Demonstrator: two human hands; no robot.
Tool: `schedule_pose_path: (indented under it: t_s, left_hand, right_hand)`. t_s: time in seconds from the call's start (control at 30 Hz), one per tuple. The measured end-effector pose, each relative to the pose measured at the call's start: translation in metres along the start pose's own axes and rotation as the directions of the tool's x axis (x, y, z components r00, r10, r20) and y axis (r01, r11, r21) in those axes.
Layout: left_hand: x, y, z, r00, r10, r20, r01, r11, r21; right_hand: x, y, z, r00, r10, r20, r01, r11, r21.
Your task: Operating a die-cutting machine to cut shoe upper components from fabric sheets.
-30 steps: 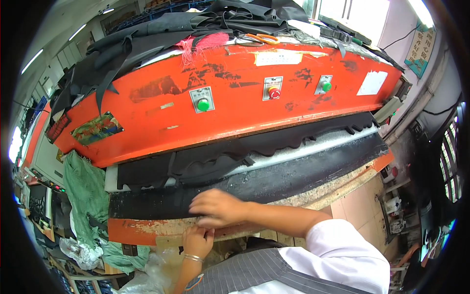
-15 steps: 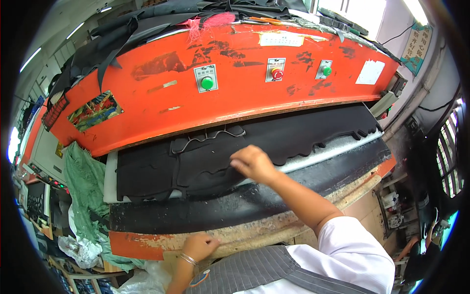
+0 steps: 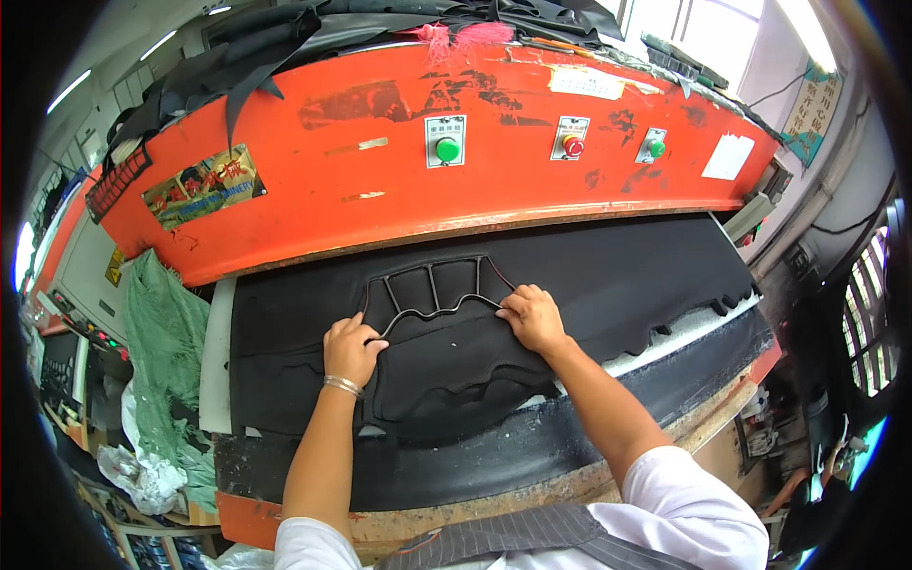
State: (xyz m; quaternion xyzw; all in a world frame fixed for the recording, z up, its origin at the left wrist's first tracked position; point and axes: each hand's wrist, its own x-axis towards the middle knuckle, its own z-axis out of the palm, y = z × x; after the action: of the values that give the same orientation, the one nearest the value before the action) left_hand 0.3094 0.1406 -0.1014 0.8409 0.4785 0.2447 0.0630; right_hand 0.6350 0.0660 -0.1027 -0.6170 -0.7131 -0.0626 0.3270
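Frame (image 3: 434,288): metal, slight sheen. Black sheet (image 3: 617,271): matt, smooth. Far machine beam (image 3: 508,180): glossy red paint, scuffed. Near ledge (image 3: 532,496): rough, worn. Left sack (image 3: 161,351): crinkled, plastic-looking.

- Sheet (image 3: 608,271) is plain black
- Frame (image 3: 434,291) is dark, silvery-edged
- Machine (image 3: 513,185) is orange-red, blotched dark
- Apron (image 3: 541,534) is grey with pale pinstripes
- Sack (image 3: 166,347) is green

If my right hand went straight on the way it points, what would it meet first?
Your right hand would first meet the metal frame, whose right end its fingers appear to touch; beyond that, depth is hard to judge.
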Motion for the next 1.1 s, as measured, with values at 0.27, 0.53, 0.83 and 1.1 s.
schedule_pose_path:
  t_s: [0.27, 0.53, 0.83, 1.1]
  left_hand:
    - [0.004, -0.011, 0.011, 0.974, -0.104, -0.201, 0.066, 0.98, -0.187]
    - [0.014, 0.021, 0.013, 0.912, -0.014, -0.411, -0.055, 0.986, -0.156]
    - [0.051, 0.045, 0.028, 0.963, -0.143, -0.228, -0.042, 0.757, -0.652]
    - [0.056, 0.054, 0.035, 0.997, 0.065, 0.033, -0.065, 0.998, -0.011]
  right_hand:
    - [0.029, -0.011, -0.014, 0.976, 0.021, 0.215, 0.007, 0.992, -0.127]
    - [0.121, -0.033, 0.012, 0.563, -0.078, 0.823, 0.231, 0.971, -0.067]
    - [0.118, -0.02, -0.003, 0.802, -0.087, 0.59, -0.017, 0.986, 0.168]
    - [0.072, -0.003, -0.112, 0.84, 0.489, -0.235, -0.083, 0.545, 0.834]
